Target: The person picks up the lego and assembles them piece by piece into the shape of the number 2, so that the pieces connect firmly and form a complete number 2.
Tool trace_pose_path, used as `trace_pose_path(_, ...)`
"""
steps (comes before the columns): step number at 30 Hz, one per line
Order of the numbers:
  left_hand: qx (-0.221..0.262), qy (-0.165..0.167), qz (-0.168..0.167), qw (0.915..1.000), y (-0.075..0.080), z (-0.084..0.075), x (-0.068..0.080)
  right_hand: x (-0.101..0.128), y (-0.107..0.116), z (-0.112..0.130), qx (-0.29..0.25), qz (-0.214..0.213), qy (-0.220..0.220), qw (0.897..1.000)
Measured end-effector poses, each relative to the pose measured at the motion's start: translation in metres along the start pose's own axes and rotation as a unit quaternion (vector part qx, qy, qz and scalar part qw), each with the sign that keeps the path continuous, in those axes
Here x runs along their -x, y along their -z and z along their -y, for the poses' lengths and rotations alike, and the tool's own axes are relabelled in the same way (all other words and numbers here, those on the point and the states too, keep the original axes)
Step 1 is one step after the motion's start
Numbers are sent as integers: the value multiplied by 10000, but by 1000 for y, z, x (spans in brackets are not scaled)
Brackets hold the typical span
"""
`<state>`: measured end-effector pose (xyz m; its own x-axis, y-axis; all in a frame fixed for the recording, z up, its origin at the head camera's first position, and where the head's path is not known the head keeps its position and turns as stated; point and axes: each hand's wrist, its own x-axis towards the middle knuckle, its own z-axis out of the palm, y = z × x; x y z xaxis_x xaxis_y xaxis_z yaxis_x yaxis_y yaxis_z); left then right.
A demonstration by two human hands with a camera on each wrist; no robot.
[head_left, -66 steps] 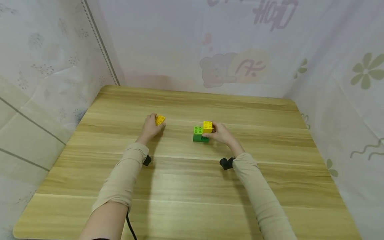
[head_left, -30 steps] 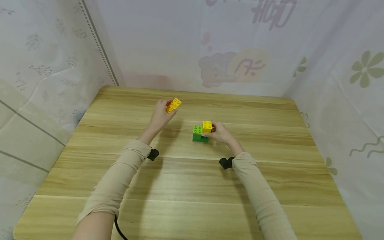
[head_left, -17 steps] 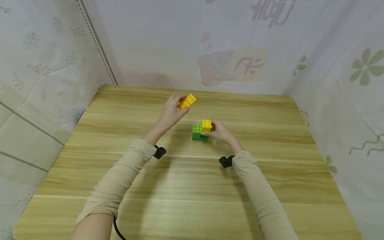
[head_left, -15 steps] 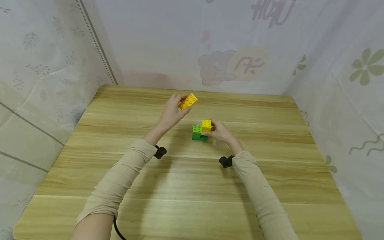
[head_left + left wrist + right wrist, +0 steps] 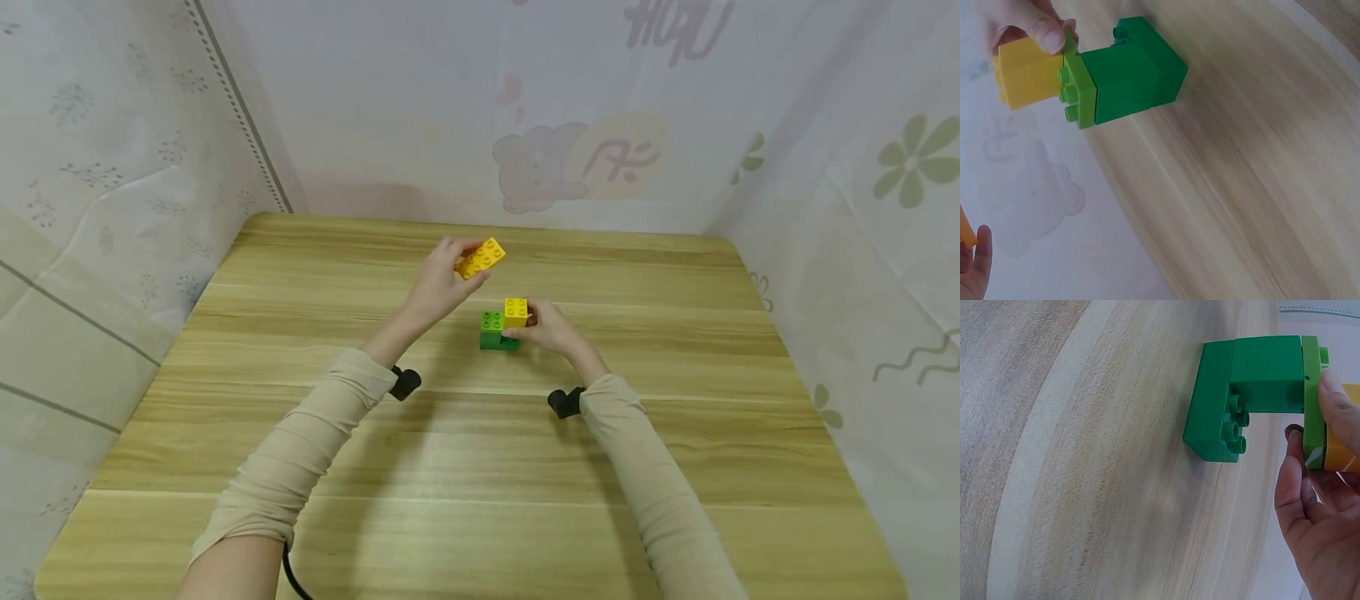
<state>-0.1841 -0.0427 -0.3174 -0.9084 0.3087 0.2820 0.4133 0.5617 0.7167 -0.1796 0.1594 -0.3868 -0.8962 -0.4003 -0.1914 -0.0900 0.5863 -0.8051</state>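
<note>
A small stack stands near the table's middle: dark green bricks (image 5: 493, 340) at the bottom, a light green plate (image 5: 492, 320) on them, and a yellow square brick (image 5: 516, 312) on its right half. My right hand (image 5: 547, 327) pinches that yellow brick and the stack's right side. The same stack shows in the left wrist view (image 5: 1125, 72) and the right wrist view (image 5: 1254, 387). My left hand (image 5: 441, 279) holds a long yellow brick (image 5: 481, 257) in the air, tilted, just up and left of the stack.
The wooden table (image 5: 465, 467) is walled by patterned white curtains (image 5: 847, 175) at the back and both sides. A black wrist camera sits under each sleeve, and a black cable (image 5: 294, 579) trails off the near edge.
My left hand lifted the long yellow brick off the table at the left and carried it rightward toward the stack. The right hand and the stack have stayed in place.
</note>
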Motion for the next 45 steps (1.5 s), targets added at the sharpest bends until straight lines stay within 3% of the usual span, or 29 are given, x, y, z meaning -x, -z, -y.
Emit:
trace_pose_path(15,-201,-217,476,9984,-13,0,4,-2,0,0,-44,88,-13,10000)
trace_pose_path(23,-589,-1085,1238,9846,-24,9,9,-2,-2,-2,-257,175,294,9991)
trace_pose_path(26,-571,-1216,1405,9809,-27,12,10,-2,-3,-3,-243,197,387,9988)
trace_pose_path(33,-559,-1279,1679,9759,-29,14,10,-2,-2,-2,-213,220,537,9981)
trace_pose_path(45,-837,-1227,2211,9639,-22,7,0,1,3,3,-136,272,381,9988)
